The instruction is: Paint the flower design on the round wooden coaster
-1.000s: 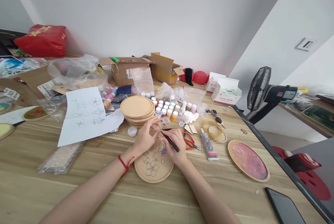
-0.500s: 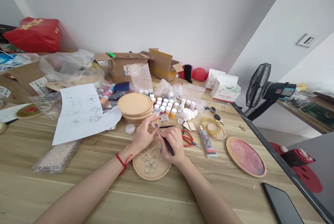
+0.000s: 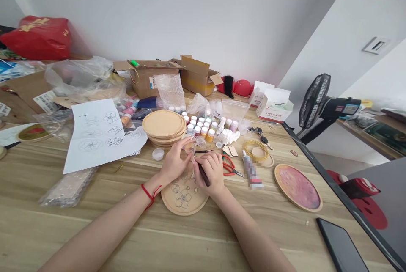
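My left hand (image 3: pixel 174 162) is closed on the rim of a small clear plastic cup (image 3: pixel 189 146), tilted over the plate's far edge. In my right hand (image 3: pixel 213 174) is a dark-handled tool (image 3: pixel 204 174) with a thin metal end, which reaches to the cup's mouth. What the cup contains is too small to make out. Beneath both hands lies a round wooden plate (image 3: pixel 180 207) with flower outlines drawn on it; the hands hide its far part. An open clear cup (image 3: pixel 157 154) stands left of my left hand. Orange-handled pliers (image 3: pixel 229 166) lie right of my right hand.
Behind the hands stand stacked wooden plates (image 3: pixel 162 124) and several white-capped paint jars (image 3: pixel 203 125). Sketched paper (image 3: pixel 91 136) lies left. On the right are a paint tube (image 3: pixel 252 170), a coil of yellow wire (image 3: pixel 253 150), a pink-painted plate (image 3: pixel 298 187) and a phone (image 3: pixel 341 244).
The tool's metal end has shifted slightly at the cup, and its handle has moved a little left. Both hands keep their grips. The whole view has shifted slightly.
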A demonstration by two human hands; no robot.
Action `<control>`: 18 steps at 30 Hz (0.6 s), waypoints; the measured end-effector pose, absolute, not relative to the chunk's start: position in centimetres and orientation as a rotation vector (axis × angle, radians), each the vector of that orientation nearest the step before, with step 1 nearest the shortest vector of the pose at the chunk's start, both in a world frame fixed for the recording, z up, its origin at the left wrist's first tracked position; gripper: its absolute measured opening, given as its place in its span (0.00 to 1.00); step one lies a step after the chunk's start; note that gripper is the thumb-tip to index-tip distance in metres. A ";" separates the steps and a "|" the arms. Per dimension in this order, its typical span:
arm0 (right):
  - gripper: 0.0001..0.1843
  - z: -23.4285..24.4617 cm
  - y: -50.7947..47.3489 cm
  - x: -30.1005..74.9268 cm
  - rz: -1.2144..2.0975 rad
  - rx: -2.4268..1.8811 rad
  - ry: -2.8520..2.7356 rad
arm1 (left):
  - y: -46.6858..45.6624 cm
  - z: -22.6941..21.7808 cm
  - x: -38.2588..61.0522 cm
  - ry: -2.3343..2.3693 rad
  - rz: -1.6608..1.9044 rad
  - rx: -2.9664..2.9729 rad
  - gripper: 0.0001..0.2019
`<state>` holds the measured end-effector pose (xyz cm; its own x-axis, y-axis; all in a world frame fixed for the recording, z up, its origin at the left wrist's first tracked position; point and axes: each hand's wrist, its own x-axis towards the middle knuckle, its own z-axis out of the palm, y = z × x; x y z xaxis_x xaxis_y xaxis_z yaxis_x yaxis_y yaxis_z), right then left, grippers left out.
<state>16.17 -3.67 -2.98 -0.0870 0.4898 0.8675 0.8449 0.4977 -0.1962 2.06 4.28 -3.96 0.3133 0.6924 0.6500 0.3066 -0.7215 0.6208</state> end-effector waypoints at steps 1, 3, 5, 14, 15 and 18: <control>0.06 -3.0 -3.6 16.2 -0.434 -1.126 -1.734 | 4.3 -3.9 2.1 0.899 1.375 2.199 0.22; 0.07 -3.0 -3.6 16.2 -0.433 -1.105 -1.735 | 4.2 -3.8 2.1 0.889 1.361 2.199 0.22; 0.08 -3.0 -3.5 16.2 -0.438 -1.107 -1.732 | 4.1 -3.8 2.1 0.879 1.360 2.201 0.22; 0.03 -3.0 -3.5 16.3 -0.364 -1.079 -1.723 | 4.1 -3.8 2.0 0.873 1.357 2.195 0.22; 0.02 -3.0 -3.5 16.3 -0.373 -1.086 -1.715 | 4.1 -3.8 2.0 0.874 1.357 2.194 0.23; 0.03 -2.9 -3.5 16.2 -0.446 -1.135 -1.705 | 4.1 -3.8 2.1 0.862 1.353 2.207 0.22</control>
